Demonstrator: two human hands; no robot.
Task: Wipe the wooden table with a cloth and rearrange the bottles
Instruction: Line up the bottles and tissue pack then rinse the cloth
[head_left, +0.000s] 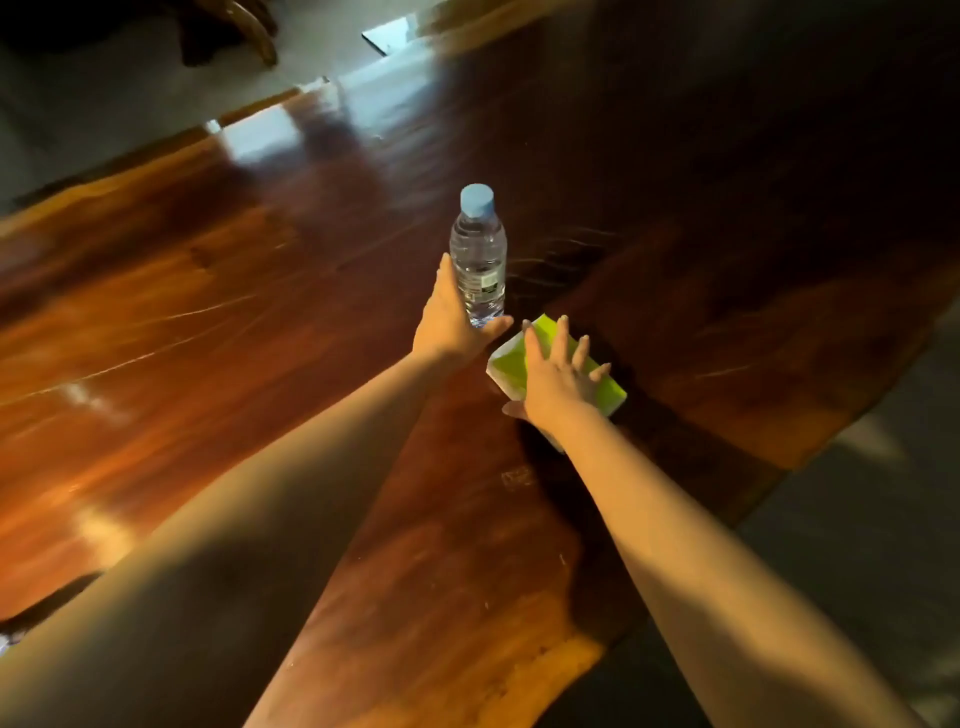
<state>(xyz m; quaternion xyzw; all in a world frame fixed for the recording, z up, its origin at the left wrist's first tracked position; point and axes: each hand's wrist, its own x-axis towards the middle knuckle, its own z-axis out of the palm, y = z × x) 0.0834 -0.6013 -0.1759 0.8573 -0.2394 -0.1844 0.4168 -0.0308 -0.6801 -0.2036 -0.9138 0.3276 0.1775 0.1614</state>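
A clear plastic water bottle (478, 254) with a pale blue cap stands upright on the glossy dark wooden table (208, 291). My left hand (453, 319) is at the bottle's base, fingers along its left side and thumb curled under its front, wrapped loosely around it. A folded green and white cloth (602, 387) lies flat on the table just right of the bottle. My right hand (558, 374) presses down on the cloth with fingers spread.
The table's right edge (810, 457) runs diagonally, with grey floor beyond it. A dark wooden chair (244, 31) stands past the far edge at top left. Bright reflections lie on the tabletop at left.
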